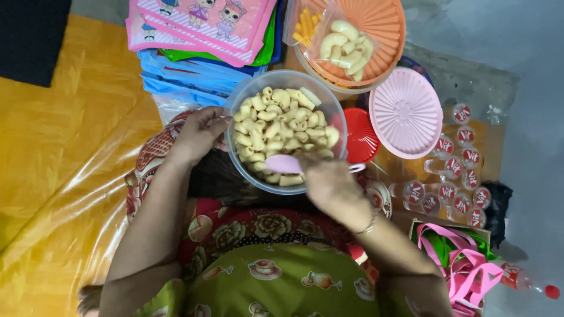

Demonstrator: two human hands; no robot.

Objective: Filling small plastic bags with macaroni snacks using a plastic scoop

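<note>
The clear bowl (235, 100) of pale curved puffed snacks (276, 126) sits on my lap, just in front of my knees, and I am working in it with both hands. My left hand (200, 132) curls over the bowl's left rim, fingers closed on the edge, steadying it. My right hand (329, 182) is closed around a pink scoop (285, 164), whose head lies among the snacks at the near side of the bowl.

Just beyond the bowl stands an orange ribbed tub (382, 26), and on it lie a clear bag (346, 44) of the same snacks and some yellow sticks (305, 26). A pink ribbed lid (405, 111) lies to the right, partly over a red lid (359, 135) that touches the bowl. Further right, small bottles with red caps (455, 170) lie clustered on the floor. A stack of pink and blue bags (200, 35) lies beyond the bowl on the left, and pink ribbon handles (464, 264) lie in a box by my right elbow.
</note>
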